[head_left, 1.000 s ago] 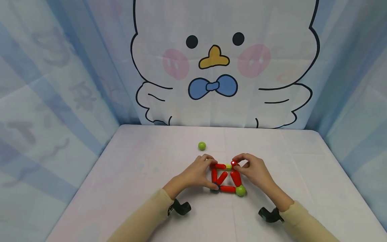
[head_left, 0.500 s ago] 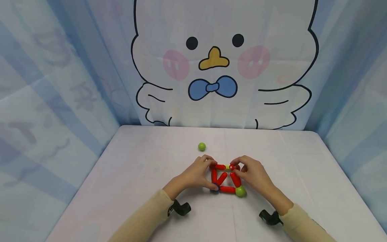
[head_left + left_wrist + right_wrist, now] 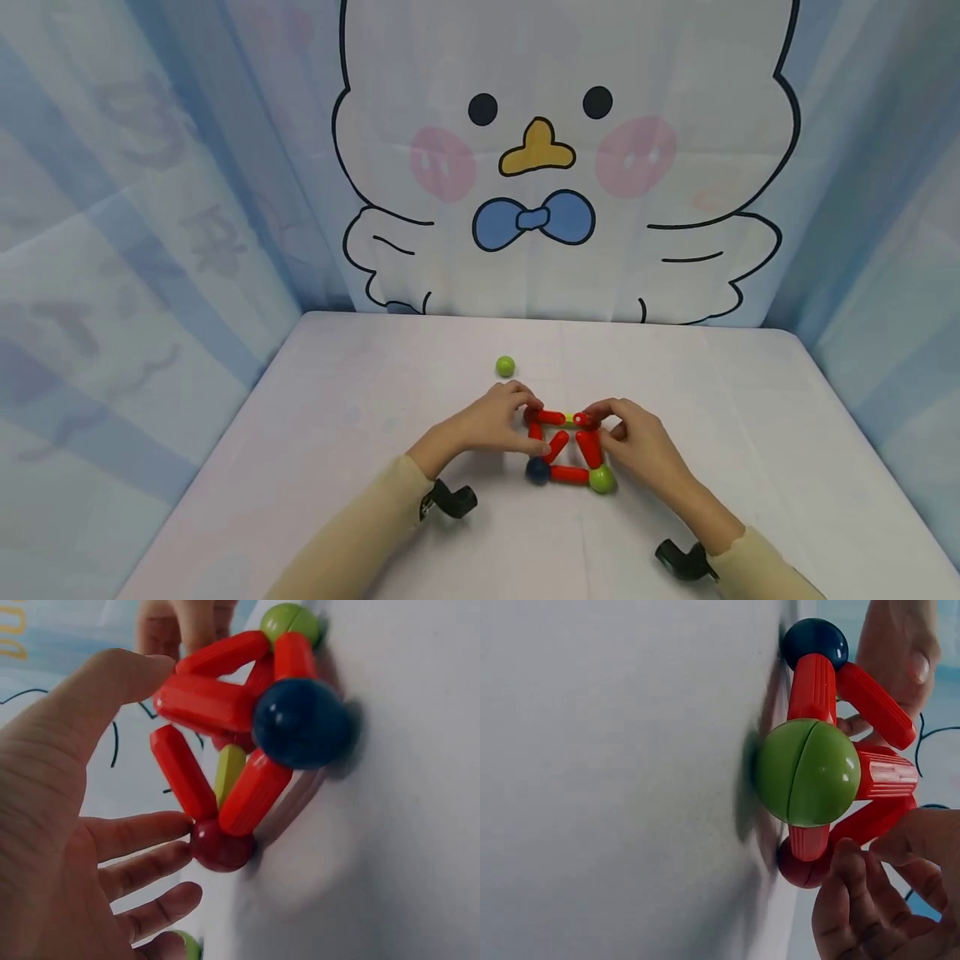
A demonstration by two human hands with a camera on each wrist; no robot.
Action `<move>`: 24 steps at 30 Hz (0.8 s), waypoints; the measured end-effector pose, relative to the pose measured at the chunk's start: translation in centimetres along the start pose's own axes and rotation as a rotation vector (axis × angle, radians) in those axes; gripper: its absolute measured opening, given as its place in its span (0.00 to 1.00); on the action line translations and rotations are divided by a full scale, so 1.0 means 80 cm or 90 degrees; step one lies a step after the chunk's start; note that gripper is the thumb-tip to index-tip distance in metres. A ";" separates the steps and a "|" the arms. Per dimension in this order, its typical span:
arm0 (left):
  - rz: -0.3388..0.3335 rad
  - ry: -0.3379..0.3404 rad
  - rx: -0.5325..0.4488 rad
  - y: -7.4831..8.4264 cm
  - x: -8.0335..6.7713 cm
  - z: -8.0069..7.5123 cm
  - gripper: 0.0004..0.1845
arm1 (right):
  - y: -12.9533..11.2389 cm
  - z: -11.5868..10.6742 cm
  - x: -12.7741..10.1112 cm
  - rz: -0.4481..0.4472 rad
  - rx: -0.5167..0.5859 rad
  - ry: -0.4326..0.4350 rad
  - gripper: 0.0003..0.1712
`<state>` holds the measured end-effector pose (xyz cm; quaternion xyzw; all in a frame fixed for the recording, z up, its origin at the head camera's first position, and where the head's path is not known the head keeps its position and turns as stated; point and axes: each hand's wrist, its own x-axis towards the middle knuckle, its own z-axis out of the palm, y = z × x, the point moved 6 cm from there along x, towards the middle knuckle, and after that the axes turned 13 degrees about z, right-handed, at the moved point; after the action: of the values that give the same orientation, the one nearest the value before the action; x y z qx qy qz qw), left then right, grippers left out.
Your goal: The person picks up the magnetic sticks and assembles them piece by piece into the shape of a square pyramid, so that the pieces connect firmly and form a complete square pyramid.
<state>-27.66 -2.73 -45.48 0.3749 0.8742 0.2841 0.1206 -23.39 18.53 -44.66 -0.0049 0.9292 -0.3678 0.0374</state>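
Magnetic rod-and-ball frame of glossy red plastic sticks is lying mid-table, and we are working it from both sides. Our left hand is touching its far-left corner with relaxed fingers, just above the dark blue ball. Our right hand is pinching the far-right red ball, beside the green ball. A loose green ball is sitting well apart.

No legible txt, labels or nos. anywhere
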 end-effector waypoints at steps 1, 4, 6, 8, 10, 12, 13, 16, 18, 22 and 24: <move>-0.001 0.006 -0.002 -0.003 0.003 -0.003 0.33 | 0.004 0.000 -0.002 0.014 0.007 -0.006 0.16; -0.015 0.051 0.001 -0.014 0.013 -0.017 0.28 | 0.013 -0.002 -0.009 0.041 0.017 -0.013 0.17; -0.031 0.100 0.020 -0.024 0.020 -0.028 0.24 | 0.017 -0.004 -0.014 0.055 0.022 -0.017 0.17; -0.049 0.148 0.057 -0.034 0.027 -0.039 0.21 | 0.020 -0.005 -0.019 0.067 0.026 -0.021 0.17; -0.064 0.175 0.099 -0.044 0.033 -0.047 0.21 | 0.023 -0.005 -0.024 0.081 0.033 -0.037 0.17; -0.078 0.179 0.134 -0.053 0.038 -0.050 0.21 | 0.025 -0.004 -0.028 0.095 0.042 -0.053 0.17; -0.085 0.174 0.143 -0.057 0.040 -0.050 0.21 | 0.026 -0.003 -0.031 0.102 0.046 -0.060 0.17; -0.096 0.151 0.136 -0.066 0.045 -0.043 0.21 | 0.026 -0.001 -0.038 0.122 0.060 -0.079 0.16; -0.102 0.137 0.122 -0.070 0.047 -0.038 0.21 | 0.026 0.000 -0.041 0.136 0.066 -0.087 0.16; -0.105 0.116 0.101 -0.077 0.048 -0.030 0.20 | 0.025 0.005 -0.040 0.140 0.051 -0.096 0.20; -0.106 0.114 0.098 -0.077 0.047 -0.027 0.20 | 0.025 0.007 -0.039 0.139 0.039 -0.098 0.21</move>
<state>-34.79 -4.31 -47.29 0.2821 0.9288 0.2376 0.0362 -20.19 19.69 -46.22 0.0687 0.9070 -0.3880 0.1487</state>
